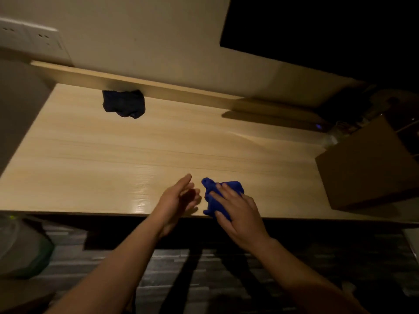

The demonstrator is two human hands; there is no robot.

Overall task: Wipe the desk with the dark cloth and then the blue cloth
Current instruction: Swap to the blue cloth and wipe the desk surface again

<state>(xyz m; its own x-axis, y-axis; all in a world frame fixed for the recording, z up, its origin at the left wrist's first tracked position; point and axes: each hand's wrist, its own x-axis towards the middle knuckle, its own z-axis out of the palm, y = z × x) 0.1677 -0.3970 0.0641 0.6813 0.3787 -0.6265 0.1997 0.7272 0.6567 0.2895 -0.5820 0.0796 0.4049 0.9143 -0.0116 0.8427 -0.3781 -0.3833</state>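
A pale wooden desk (113, 155) fills the middle of the view. The blue cloth (213, 191) lies bunched near the desk's front edge, and my right hand (240, 211) rests flat on top of it, fingers spread over it. My left hand (176, 200) hovers just to its left, open, palm turned toward the cloth, holding nothing. The dark cloth (124, 103) lies crumpled far back on the left, against the raised back ledge, apart from both hands.
A brown cardboard box (367, 166) stands on the desk's right end, with cluttered items behind it. A black screen (317, 26) hangs on the wall at the upper right. Wall sockets (34, 39) sit upper left. Dark floor lies below the front edge.
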